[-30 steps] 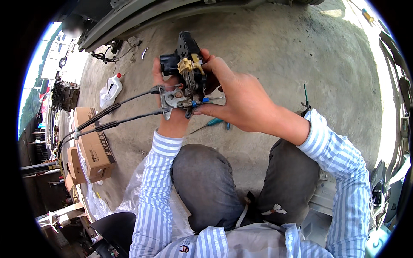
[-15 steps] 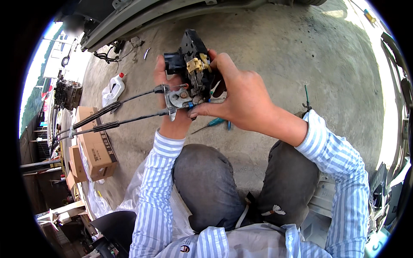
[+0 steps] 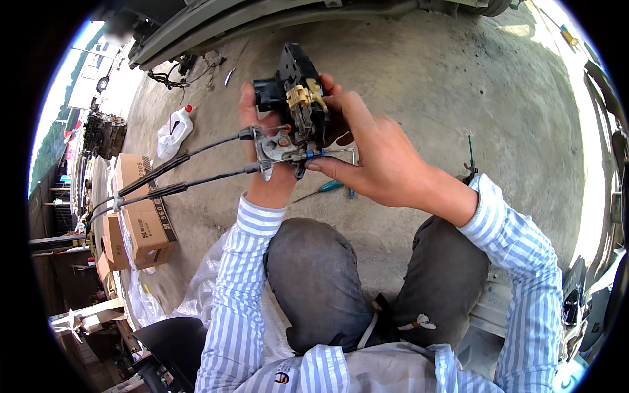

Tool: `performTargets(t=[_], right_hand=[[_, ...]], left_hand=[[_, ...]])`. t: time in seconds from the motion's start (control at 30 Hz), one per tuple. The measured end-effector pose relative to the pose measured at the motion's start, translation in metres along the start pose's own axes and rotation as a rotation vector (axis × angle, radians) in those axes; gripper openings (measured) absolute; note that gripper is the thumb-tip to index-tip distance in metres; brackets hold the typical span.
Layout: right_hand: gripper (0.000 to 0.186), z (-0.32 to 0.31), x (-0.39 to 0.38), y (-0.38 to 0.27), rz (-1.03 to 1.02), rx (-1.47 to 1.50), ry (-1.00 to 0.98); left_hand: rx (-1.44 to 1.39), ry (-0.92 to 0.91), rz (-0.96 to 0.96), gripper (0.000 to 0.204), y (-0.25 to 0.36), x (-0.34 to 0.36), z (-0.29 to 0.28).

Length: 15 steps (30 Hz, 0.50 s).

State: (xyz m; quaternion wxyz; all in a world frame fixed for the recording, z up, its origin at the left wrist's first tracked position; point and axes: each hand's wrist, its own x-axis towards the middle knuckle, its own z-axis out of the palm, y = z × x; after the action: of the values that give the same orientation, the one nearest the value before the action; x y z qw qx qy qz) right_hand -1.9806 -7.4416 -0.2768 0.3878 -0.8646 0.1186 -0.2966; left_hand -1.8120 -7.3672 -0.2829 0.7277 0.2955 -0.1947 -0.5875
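Observation:
A car door latch (image 3: 298, 108) with a black plastic housing, a yellowish plastic clip and a metal plate is held up in front of my knees. My left hand (image 3: 249, 116) supports it from behind and the left, its palm mostly hidden by the part. On the other side my right hand (image 3: 383, 150) grips the latch, thumb at a small blue piece near its lower end. Two black cables (image 3: 219, 176) run from the metal plate out to the left. On the concrete below lies a screwdriver with a teal handle (image 3: 329, 186).
Cardboard boxes (image 3: 145, 226) and clear plastic wrap (image 3: 203, 281) lie to the left. A white jug with a red cap (image 3: 174, 133) stands beyond them. The underside of a vehicle (image 3: 242, 26) spans the far edge. A thin green tool (image 3: 471, 157) is by my right sleeve.
My right thumb has shifted slightly right along the latch's lower end, showing more of the blue piece. The view has moved a little; both hands keep their hold.

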Motion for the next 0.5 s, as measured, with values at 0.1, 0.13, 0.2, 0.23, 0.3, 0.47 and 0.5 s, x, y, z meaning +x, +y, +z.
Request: performTargets(t=[0.1,0.13,0.2,0.23,0.3,0.47,0.5], right_hand=[[0.093,0.003,-0.001,0.007,-0.038,0.07,0.044],[0.094,0.004,0.001,0.008,-0.064,0.066,0.063],[0.096,0.004,0.001,0.007,-0.064,0.039,0.074],[0.097,0.003,0.0,0.005,-0.039,0.015,0.065],[0.098,0.002,0.0,0.003,-0.018,-0.031,0.074],[0.101,0.003,0.001,0.0,0.031,-0.092,0.122],[0.1,0.003,0.001,-0.001,0.027,-0.083,0.123]], left_hand=[[0.066,0.031,0.027,0.088,-0.002,-0.001,0.004],[0.042,0.024,0.015,0.087,0.0,-0.002,0.003],[-0.008,0.007,-0.011,0.086,0.001,-0.003,0.003],[0.013,0.024,-0.007,0.086,0.001,-0.004,0.004],[0.052,0.056,0.0,0.085,-0.001,-0.008,0.01],[0.052,-0.028,0.018,0.085,-0.002,-0.007,0.011],[0.147,0.062,0.036,0.085,-0.002,-0.007,0.013]])
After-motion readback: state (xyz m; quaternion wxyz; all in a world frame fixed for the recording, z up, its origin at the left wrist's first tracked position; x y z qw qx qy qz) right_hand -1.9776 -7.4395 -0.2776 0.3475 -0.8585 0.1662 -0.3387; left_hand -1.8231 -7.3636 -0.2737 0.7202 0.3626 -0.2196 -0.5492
